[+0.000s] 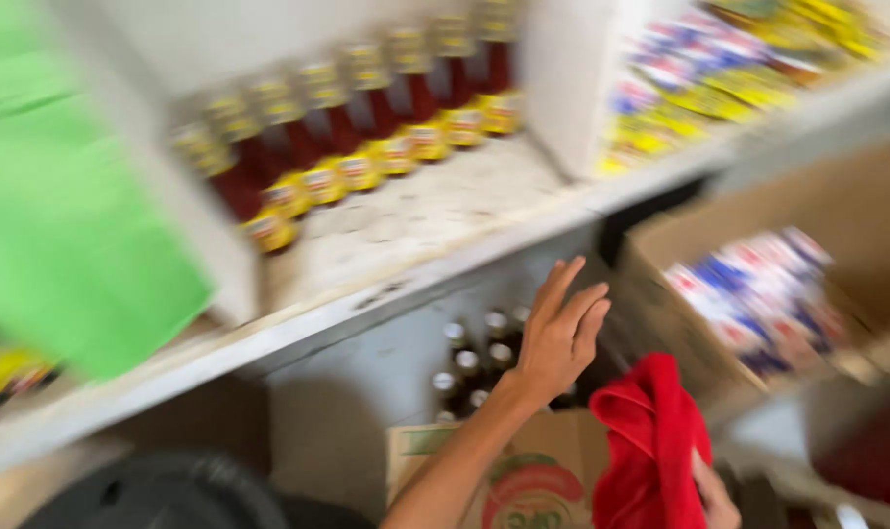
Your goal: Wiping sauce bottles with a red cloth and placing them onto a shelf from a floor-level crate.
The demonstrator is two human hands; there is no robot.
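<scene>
The picture is blurred by motion. My left hand is raised with fingers spread and holds nothing; it hovers just below the edge of the white shelf, in front of several dark bottles with pale caps. My right hand, low at the bottom edge, grips a bunched red cloth that hangs upward in front of it. On the shelf above stands a diagonal row of red sauce bottles with yellow labels.
A green sheet covers the left side. An open cardboard box with blue, white and red packets sits at right. Colourful packets fill the upper right shelf. A printed carton lies below my left arm.
</scene>
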